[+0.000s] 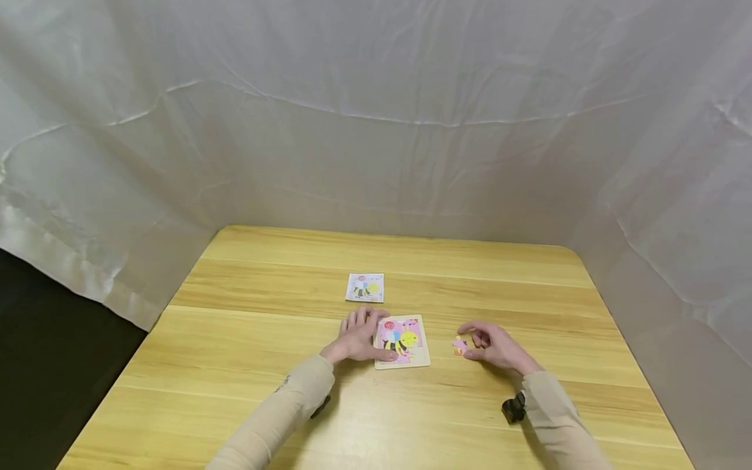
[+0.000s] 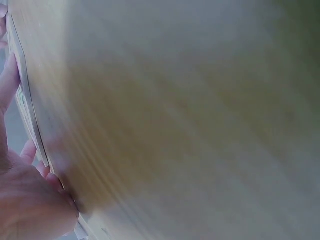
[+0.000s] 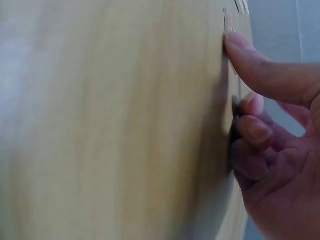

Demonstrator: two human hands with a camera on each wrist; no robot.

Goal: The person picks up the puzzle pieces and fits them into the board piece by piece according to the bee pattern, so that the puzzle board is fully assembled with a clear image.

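Note:
A small wooden puzzle board with a bee picture lies on the table's middle. My left hand rests flat on its left edge, fingers straight, thumb along the front corner; the left wrist view shows the board's edge beside my fingers. A loose pink puzzle piece lies to the board's right. My right hand touches it with thumb and forefinger curled around it; the right wrist view shows the thumb tip against the piece on the wood.
A printed reference card with the same bee picture lies behind the board. The wooden table is ringed by a white cloth backdrop. A dark gap lies beyond the left edge.

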